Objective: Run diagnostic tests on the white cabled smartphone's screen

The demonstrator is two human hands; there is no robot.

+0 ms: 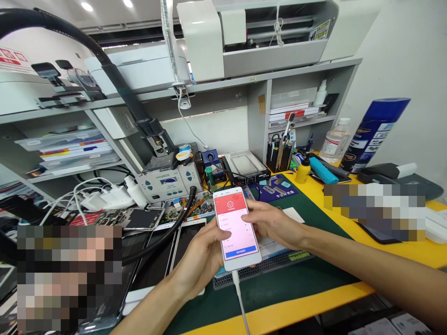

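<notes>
A white smartphone (238, 223) is held upright between both hands, its lit screen showing a red banner with a face icon, a list and a blue button. My left hand (204, 251) wraps the phone's left edge, thumb over the lower screen. From the right side my right hand (274, 223) grips it, thumb over the middle of the screen; its other fingers are mostly hidden behind. A white charging cable (239, 286) is plugged into the phone's bottom end. Below the phone lies a dark perforated pad (230, 280) on the green mat (314, 272).
Several phones and screens (190, 237) lie to the left, crossed by a black hose (167, 237). Behind stand a grey control unit (167, 184), a boxed item (246, 163) and a tool holder (279, 156). A yellow bottle (302, 172) and a blue can (375, 135) are on the right.
</notes>
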